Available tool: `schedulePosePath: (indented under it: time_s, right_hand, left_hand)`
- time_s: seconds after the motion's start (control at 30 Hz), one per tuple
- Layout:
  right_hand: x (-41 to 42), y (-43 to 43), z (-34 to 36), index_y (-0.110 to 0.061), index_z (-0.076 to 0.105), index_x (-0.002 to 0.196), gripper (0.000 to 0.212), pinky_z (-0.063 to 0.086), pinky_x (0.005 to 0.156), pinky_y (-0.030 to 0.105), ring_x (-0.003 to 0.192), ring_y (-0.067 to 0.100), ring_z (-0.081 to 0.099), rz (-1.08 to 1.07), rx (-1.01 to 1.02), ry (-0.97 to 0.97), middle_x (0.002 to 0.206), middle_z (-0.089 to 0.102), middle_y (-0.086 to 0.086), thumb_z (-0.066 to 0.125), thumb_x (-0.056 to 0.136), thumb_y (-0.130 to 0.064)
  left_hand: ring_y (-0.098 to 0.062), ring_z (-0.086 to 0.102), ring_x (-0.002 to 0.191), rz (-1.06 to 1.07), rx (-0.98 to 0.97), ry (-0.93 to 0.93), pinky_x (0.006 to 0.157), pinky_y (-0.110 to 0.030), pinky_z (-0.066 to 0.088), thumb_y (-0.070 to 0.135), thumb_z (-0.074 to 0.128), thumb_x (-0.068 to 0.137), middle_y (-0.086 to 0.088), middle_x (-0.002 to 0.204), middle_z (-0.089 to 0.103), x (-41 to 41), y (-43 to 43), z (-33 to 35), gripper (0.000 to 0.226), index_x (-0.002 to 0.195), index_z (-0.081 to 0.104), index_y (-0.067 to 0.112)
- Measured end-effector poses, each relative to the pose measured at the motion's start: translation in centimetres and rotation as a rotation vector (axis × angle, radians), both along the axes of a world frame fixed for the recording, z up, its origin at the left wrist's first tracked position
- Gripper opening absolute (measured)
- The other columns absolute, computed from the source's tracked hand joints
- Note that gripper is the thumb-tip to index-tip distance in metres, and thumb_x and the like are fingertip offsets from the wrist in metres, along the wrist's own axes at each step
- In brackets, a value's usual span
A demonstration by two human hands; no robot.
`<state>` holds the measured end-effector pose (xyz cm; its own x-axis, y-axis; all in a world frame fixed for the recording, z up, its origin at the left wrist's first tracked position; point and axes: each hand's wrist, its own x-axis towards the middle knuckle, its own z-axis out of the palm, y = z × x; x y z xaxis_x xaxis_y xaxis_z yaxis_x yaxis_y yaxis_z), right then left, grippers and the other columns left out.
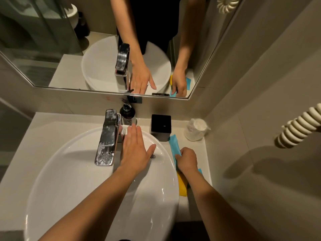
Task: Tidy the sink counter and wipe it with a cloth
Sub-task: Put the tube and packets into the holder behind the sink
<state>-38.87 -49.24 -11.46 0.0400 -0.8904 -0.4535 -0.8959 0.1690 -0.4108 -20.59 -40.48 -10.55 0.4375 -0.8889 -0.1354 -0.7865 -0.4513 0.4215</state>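
Two cloths sit at our right hand (188, 159): its fingers curl round the blue cloth (173, 141), pressing it onto the narrow strip of counter (204, 150) right of the basin (52, 162), while a yellow cloth (182, 186) shows beneath the wrist. Our left hand (135, 150) spreads flat, fingers straight, over the basin's far rim beside the faucet (107, 136), holding nothing. We judge that wiping is the step in hand. The next stroke probably runs back toward the black box (161, 126) and the wrapped cup (195, 129), which we must lift or skirt.
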Motion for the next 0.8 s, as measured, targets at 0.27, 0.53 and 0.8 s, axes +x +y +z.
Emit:
schedulePosePath:
  time_s: [0.27,0.53,0.8]
  right_hand:
    - [-1.9,0.5,4.6,-0.011,0.058,0.097,0.016,0.053,0.066,0.023,0.081,0.013,0.064,-0.128,-0.110,-0.285,0.096,0.065,0.004,0.059,0.101,-0.026]
    - [-1.2,0.0,12.4,-0.015,0.062,0.104,0.009,0.054,0.069,0.021,0.076,0.001,0.062,-0.185,-0.291,-0.660,0.090,0.066,-0.004,0.062,0.100,-0.023]
    - [5.9,-3.2,16.2,-0.011,0.062,0.098,0.005,0.057,0.068,0.028,0.072,0.009,0.061,-0.056,-0.432,-0.909,0.080,0.065,-0.002,0.064,0.098,-0.015]
  left_hand:
    - [-0.029,-0.010,0.159,-0.019,0.023,-0.026,0.128,-0.045,0.001,0.066,0.037,0.099,-0.010,0.173,-0.008,0.1,0.0,-0.2,0.095,0.162,-0.005,0.008]
    - [-0.029,-0.013,0.158,-0.034,0.033,-0.020,0.128,-0.044,-0.002,0.065,0.036,0.100,-0.011,0.172,-0.012,0.3,-0.1,-0.3,0.096,0.162,-0.008,0.006]
    - [-0.029,-0.015,0.158,-0.039,0.032,-0.014,0.128,-0.044,-0.003,0.065,0.035,0.100,-0.012,0.171,-0.015,0.4,-0.1,-0.3,0.096,0.162,-0.009,0.006]
